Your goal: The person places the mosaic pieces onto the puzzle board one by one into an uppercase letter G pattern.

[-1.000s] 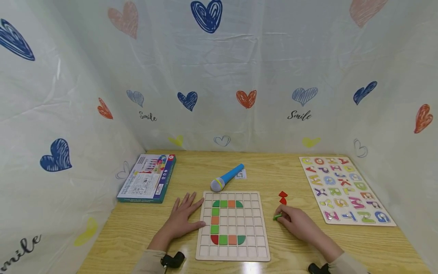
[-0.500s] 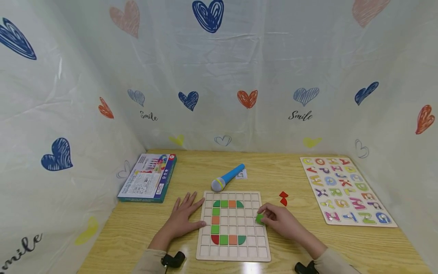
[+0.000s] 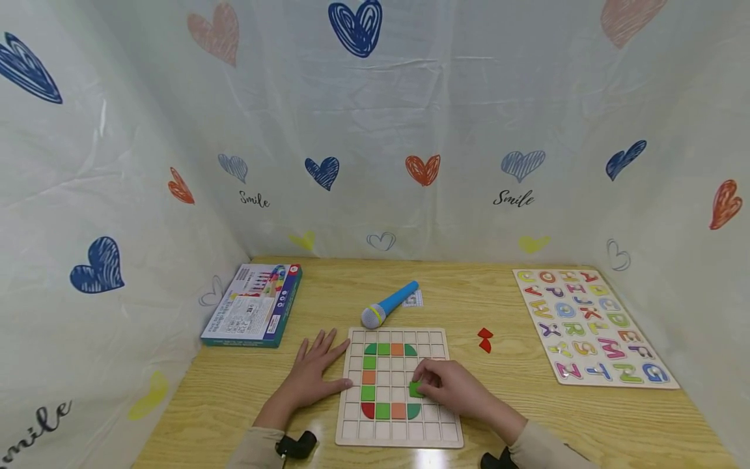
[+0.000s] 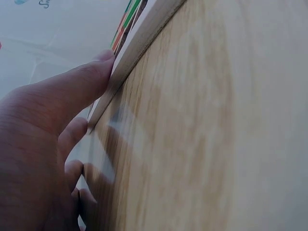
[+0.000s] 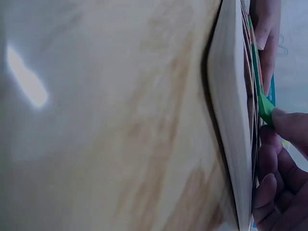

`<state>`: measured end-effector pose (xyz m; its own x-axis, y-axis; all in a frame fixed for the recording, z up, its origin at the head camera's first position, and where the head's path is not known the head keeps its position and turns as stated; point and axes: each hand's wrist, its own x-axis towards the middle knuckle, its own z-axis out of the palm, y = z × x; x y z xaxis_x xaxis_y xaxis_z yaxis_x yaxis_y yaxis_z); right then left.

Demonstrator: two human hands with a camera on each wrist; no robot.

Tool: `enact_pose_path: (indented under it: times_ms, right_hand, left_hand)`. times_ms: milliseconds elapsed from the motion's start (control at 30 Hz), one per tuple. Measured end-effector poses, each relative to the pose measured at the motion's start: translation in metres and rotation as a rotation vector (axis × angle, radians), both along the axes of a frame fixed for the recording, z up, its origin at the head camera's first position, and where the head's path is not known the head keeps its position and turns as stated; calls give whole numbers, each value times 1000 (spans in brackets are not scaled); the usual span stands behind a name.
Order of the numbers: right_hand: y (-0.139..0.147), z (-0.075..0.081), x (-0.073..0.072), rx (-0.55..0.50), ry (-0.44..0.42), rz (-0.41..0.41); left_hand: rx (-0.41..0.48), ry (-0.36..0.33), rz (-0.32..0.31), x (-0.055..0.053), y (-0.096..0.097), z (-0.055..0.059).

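Observation:
A wooden grid board [image 3: 399,440] lies on the table, with green, orange, dark green and red tiles set in its cells in a C-like outline. Between thumb and fingers my right hand [image 3: 451,387] pinches a green square tile [image 3: 415,389] over the board, just above the dark green quarter-round tile [image 3: 413,410]. In the right wrist view the green tile [image 5: 265,109] looks tilted, one edge near the grid. My left hand [image 3: 310,378] lies spread on the table at the board's left side. Its thumb [image 4: 96,72] touches the board's edge.
Two red tiles [image 3: 484,340] lie on the table right of the board. A blue toy microphone [image 3: 391,303] rests on a small printed card [image 3: 413,298] behind it. A boxed set [image 3: 253,306] stands back left; an alphabet puzzle board [image 3: 592,326] lies at right.
My right hand has carried the green tile leftward from the table beside the red tiles to above the grid board. The left hand has stayed in place.

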<state>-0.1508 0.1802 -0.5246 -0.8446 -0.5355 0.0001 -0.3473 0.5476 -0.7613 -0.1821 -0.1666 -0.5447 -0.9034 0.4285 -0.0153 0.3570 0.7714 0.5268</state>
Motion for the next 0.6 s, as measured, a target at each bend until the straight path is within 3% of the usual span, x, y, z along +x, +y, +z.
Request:
enact_pose_path:
  times_ms: [267, 600]
  right_hand:
    - [-6, 2, 3, 74, 91, 55]
    - [-8, 2, 2, 89, 93, 57]
  left_hand:
    - [-4, 0, 3, -1, 0, -1]
    - [-3, 2, 2, -1, 0, -2]
